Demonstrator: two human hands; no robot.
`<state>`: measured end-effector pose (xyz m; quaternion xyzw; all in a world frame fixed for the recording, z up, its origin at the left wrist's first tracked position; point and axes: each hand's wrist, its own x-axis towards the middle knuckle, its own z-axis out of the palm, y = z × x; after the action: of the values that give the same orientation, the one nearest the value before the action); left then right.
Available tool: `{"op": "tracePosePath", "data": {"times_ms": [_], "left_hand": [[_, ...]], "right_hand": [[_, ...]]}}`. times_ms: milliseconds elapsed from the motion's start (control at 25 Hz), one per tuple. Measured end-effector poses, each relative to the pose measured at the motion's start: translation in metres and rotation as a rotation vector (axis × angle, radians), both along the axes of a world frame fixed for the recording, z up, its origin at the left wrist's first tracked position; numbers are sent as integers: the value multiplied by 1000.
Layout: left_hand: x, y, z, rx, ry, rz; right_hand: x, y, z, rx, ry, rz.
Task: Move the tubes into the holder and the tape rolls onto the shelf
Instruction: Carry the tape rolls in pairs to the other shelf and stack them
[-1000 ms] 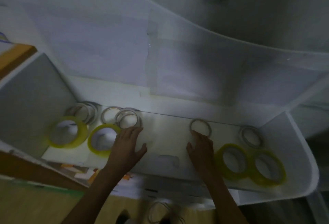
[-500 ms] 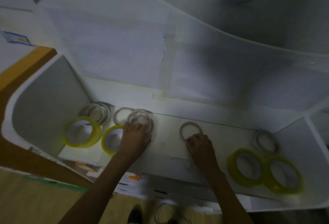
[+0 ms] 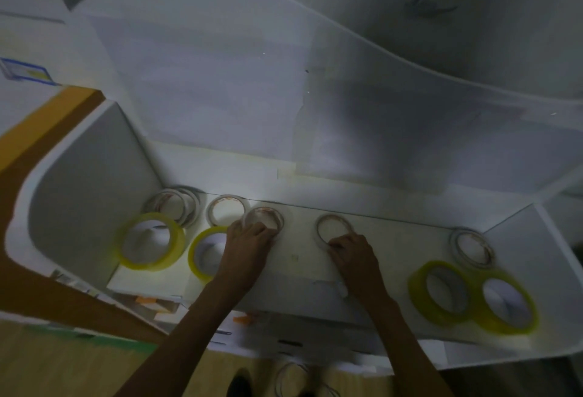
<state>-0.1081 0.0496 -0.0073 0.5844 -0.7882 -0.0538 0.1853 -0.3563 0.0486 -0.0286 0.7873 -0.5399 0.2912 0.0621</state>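
Several tape rolls lie flat on a white shelf [image 3: 397,239]. My left hand [image 3: 246,248] grips the near rim of a thin clear roll [image 3: 263,218], fingers curled over its edge. My right hand [image 3: 350,251] curls its fingertips on the near rim of another thin clear roll [image 3: 332,227]. Two yellow rolls [image 3: 150,242] [image 3: 205,250] and two clear rolls [image 3: 172,207] [image 3: 225,209] lie to the left. On the right sit two yellow rolls [image 3: 438,292] [image 3: 504,302] and a clear roll [image 3: 471,246]. No tubes or holder are in view.
The shelf has a white side wall on the left [image 3: 85,182], one on the right [image 3: 536,251] and a tall white back panel [image 3: 252,87]. Below the front edge are papers with orange bits [image 3: 157,302]. A brown surface [image 3: 47,295] lies at the left.
Both hands have curled onto the near rims of the two clear rolls. The right-hand roll has slid left toward the middle. The camera view has drifted.
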Motion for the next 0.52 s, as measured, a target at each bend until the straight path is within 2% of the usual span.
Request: {"op": "tracePosePath", "data": {"times_ms": [80, 200, 320, 520], "left_hand": [[0, 3, 4, -51, 82, -13], [-2, 9, 13, -131, 185, -53], [1, 21, 27, -197, 305, -25], [9, 59, 62, -428, 361, 110]], "right_hand": [[-1, 2, -3, 127, -51, -27], [0, 7, 6, 309, -323, -96], [-2, 12, 25, 275, -419, -34], [3, 15, 65, 197, -503, 118]]}}
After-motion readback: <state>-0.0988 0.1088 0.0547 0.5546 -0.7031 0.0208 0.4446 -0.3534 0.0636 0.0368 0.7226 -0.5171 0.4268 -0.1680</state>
